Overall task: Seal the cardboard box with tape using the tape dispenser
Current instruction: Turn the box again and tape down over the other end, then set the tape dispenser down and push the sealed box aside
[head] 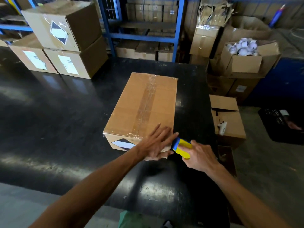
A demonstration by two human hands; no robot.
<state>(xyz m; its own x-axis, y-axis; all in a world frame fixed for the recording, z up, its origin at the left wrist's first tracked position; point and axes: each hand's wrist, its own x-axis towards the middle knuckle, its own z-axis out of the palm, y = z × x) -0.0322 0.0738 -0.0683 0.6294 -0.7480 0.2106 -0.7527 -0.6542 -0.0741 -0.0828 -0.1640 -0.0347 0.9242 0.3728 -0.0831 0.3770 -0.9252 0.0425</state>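
A closed brown cardboard box (130,102) lies on the black table (57,112), with clear tape running along its top seam and over its near edge. My left hand (156,143) lies flat with fingers spread on the box's near right corner. Just to the right of that corner, my right hand (201,156) grips a yellow and blue tape dispenser (181,147). The dispenser's blue end touches the box's near right edge by my left fingertips. A black and white label shows on the box's near face.
Three stacked cardboard boxes (65,45) stand at the table's far left. Blue shelving (141,35) rises behind the table. To the right, off the table, stand open cartons, one holding white tape rolls (241,47), and another (230,119) close to the table's edge.
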